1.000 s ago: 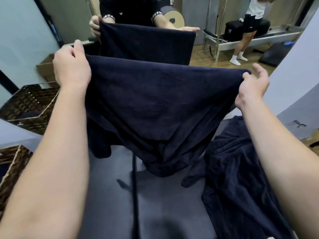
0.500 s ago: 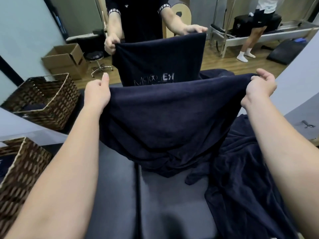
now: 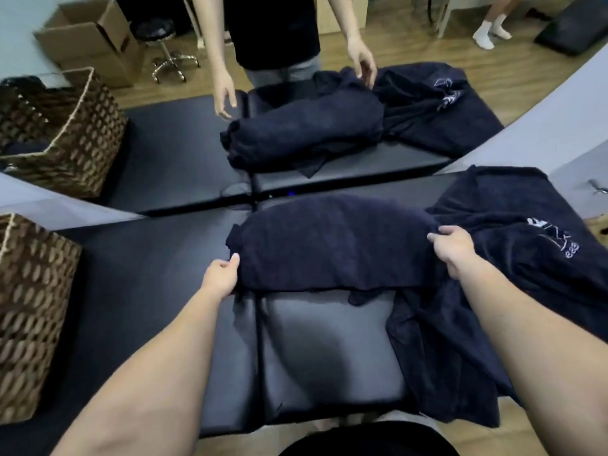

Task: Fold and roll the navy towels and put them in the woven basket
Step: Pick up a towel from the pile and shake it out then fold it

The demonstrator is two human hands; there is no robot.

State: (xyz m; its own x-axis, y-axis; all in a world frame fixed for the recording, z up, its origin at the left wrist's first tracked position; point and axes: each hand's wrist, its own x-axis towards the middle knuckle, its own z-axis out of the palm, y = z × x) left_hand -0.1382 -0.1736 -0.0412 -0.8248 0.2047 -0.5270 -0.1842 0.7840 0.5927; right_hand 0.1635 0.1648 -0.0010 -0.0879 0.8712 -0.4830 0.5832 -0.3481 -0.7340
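A navy towel (image 3: 329, 245) lies folded on the black padded table (image 3: 329, 350) in front of me. My left hand (image 3: 221, 274) is at its left edge with loose fingers, the thumb just touching the cloth. My right hand (image 3: 453, 249) rests its fingertips on the towel's right end. More navy towels (image 3: 526, 264) lie in a crumpled heap to the right, one showing white lettering. The woven basket (image 3: 33, 311) stands on the table at the left.
A large mirror (image 3: 164, 153) stands right behind the table and repeats the towels, basket and me. In it I see a cardboard box (image 3: 88, 37), a stool (image 3: 164, 51) and another person's legs (image 3: 490, 31).
Both hands have come down from chest height and laid the stretched towel on the table in a folded heap. Their grip on its top edge has loosened. The view has tilted downward.
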